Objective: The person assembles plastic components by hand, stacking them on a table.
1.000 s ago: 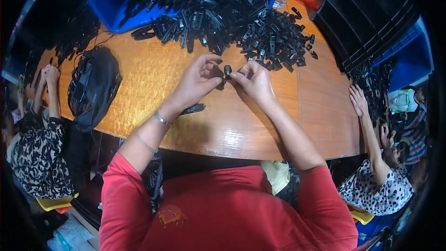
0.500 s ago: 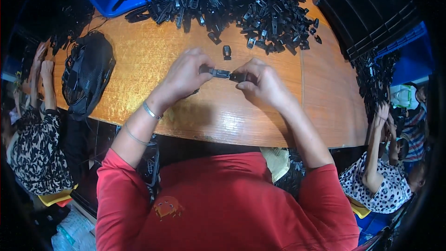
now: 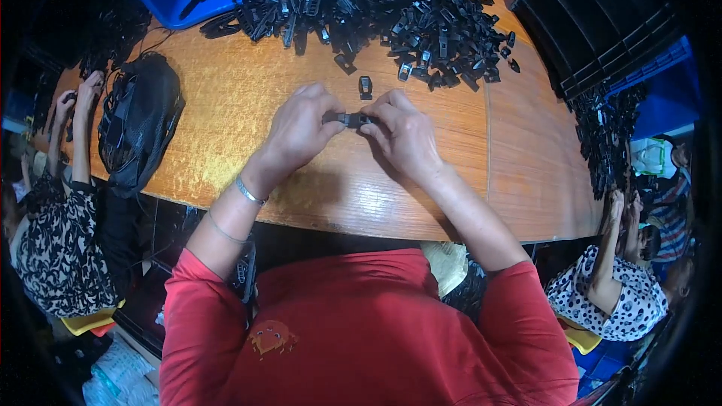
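Over the table, my left hand (image 3: pixel 298 129) and my right hand (image 3: pixel 407 134) are closed and face each other, fingertips pinching. Between them are small black plastic parts (image 3: pixel 351 119), held end to end; the fingers hide most of both. I cannot tell whether the parts are joined or only touching. Just beyond my right fingertips, one loose black plastic piece (image 3: pixel 365 88) with a pale shiny patch lies on the wooden table (image 3: pixel 361 199).
A big heap of black plastic parts (image 3: pixel 444 34) covers the far side, beside a blue bin (image 3: pixel 169 0). A black mesh bag (image 3: pixel 141 120) lies at the left. Stacked black trays (image 3: pixel 594 19) stand far right. Co-workers sit on both sides, including one in a spotted top (image 3: pixel 602 293).
My right hand has moved left, closer to my left hand, and the gap between them has narrowed. Less of the held parts shows now. The loose piece lies where it was.
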A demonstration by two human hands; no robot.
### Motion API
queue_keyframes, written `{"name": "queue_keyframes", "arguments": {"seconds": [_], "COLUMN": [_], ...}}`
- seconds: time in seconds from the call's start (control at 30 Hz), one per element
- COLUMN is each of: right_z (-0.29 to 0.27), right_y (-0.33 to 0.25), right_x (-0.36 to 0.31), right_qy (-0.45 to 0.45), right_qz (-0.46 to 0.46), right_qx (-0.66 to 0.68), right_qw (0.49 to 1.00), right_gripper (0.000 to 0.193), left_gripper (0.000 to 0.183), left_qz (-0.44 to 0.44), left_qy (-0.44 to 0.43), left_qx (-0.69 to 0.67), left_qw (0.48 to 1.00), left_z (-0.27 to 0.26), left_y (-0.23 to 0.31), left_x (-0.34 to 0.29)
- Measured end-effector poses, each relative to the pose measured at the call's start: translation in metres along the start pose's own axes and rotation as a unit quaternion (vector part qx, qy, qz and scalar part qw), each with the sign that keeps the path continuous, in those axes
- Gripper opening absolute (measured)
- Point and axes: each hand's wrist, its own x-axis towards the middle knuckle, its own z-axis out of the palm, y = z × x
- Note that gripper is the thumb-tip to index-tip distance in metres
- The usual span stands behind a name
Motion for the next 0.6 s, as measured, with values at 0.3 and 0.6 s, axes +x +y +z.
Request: {"name": "queue_keyframes", "arguments": {"seconds": [0.3, 0.6], "right_z": [-0.002, 0.004], "right_y": [0.013, 0.010], "right_x": [0.007, 0.008], "right_qy": [-0.012, -0.022], "right_qz": [0.010, -0.032], "right_qx": [-0.006, -0.030], "right_qw": [1.000, 0.999], "right_gripper": [0.018, 0.021], "left_gripper": [0.016, 0.015], "left_qz": [0.001, 0.028], "left_qy": [0.035, 0.041], "left_qx": [-0.014, -0.022], "left_qw": [0.999, 0.999], "left_z": [0.005, 0.012], "left_y": [-0.009, -0.008], "left_x": [0.000, 0.002]}}
